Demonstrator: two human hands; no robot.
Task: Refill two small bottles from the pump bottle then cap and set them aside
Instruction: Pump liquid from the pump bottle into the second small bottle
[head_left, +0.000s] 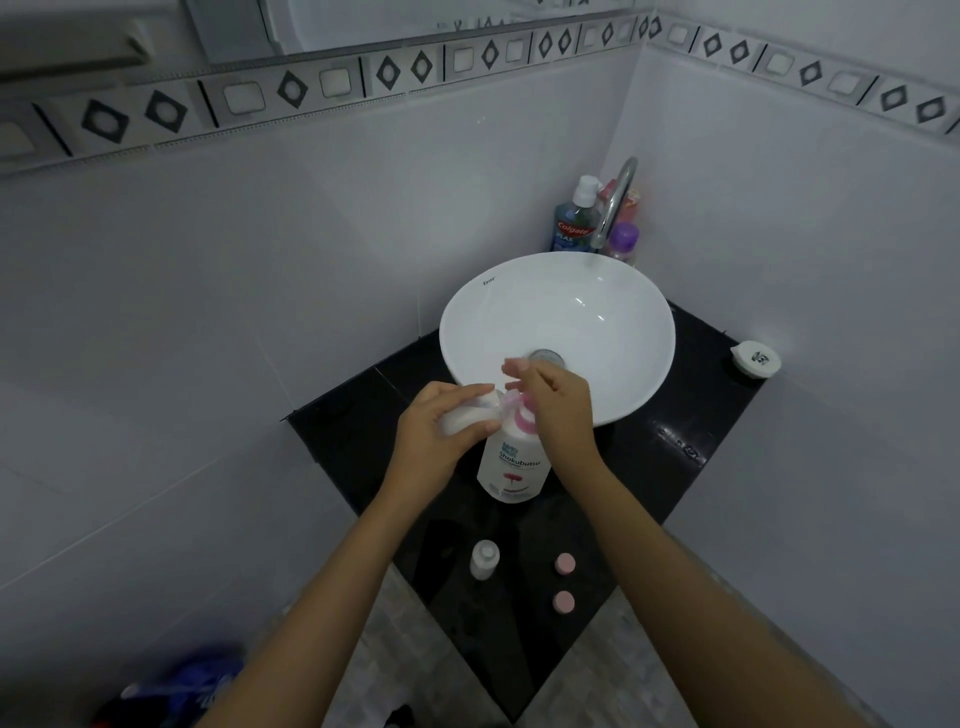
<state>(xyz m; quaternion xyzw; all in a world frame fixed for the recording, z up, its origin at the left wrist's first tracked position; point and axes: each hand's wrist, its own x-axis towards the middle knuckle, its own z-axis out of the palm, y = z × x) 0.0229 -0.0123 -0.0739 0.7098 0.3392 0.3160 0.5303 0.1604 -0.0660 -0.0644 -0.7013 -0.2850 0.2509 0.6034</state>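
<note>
A white pump bottle (514, 467) with a pink pump head stands on the black counter (649, 467) in front of the sink. My left hand (441, 434) holds a small white bottle (470, 413) tilted, its mouth at the pump's nozzle. Resting on top of the pump head is my right hand (558, 402), fingers spread. A second small clear bottle (484, 558) stands uncapped nearer to me. Two pink caps (564, 564) (563, 601) lie to its right.
The white basin's rim (660, 322) sits just behind the pump bottle, with a chrome tap (615, 200) at the back corner. Mouthwash (571, 223) and other bottles crowd beside the tap. A white lidded dish (756, 357) rests at the right. The counter narrows towards me.
</note>
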